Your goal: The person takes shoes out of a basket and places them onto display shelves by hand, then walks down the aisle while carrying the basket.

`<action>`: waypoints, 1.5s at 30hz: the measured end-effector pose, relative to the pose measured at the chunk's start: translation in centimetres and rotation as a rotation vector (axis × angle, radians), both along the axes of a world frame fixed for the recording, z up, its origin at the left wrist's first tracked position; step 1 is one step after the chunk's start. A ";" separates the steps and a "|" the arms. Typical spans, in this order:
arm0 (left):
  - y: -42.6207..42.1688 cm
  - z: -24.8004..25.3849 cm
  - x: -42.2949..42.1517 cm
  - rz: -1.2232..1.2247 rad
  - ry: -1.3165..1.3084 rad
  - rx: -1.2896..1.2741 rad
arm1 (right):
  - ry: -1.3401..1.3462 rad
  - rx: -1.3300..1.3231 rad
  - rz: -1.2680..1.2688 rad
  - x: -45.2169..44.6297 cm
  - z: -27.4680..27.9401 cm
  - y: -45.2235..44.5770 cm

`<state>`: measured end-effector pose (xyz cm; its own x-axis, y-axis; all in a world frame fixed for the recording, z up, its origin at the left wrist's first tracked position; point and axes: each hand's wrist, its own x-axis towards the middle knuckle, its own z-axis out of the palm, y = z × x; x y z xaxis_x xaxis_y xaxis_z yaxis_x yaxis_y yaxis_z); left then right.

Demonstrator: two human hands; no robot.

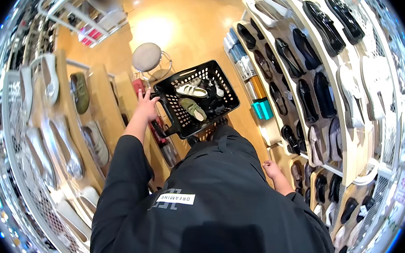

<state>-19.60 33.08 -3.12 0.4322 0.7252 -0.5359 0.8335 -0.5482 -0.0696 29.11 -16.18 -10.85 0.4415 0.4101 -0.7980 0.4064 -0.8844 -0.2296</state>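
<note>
A black plastic shopping basket (226, 81) stands in front of me in the aisle, tilted in my view. Inside lie a white strappy shoe (192, 91), an olive green shoe (192, 108) and some dark and white footwear that is hard to make out. My left hand (147, 106) reaches out beside the basket's left side, next to its black handle (171, 117). Its fingers are spread apart; whether a fingertip touches the basket I cannot tell. Down at my right side hangs my right hand (271, 169), fingers curled in, with nothing visible in it.
Shelves of dark and white shoes (307, 100) rise on my right. On the left, another rack holds silver flats (64, 146) and an olive shoe (79, 92). A round stool (146, 57) stands beyond the basket. Teal boxes (262, 109) sit at the right shelf's end.
</note>
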 end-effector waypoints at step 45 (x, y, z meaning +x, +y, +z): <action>28.4 -0.4 40.2 -1.393 0.061 -0.101 | 0.052 0.122 -1.444 -42.7 -1.6 23.2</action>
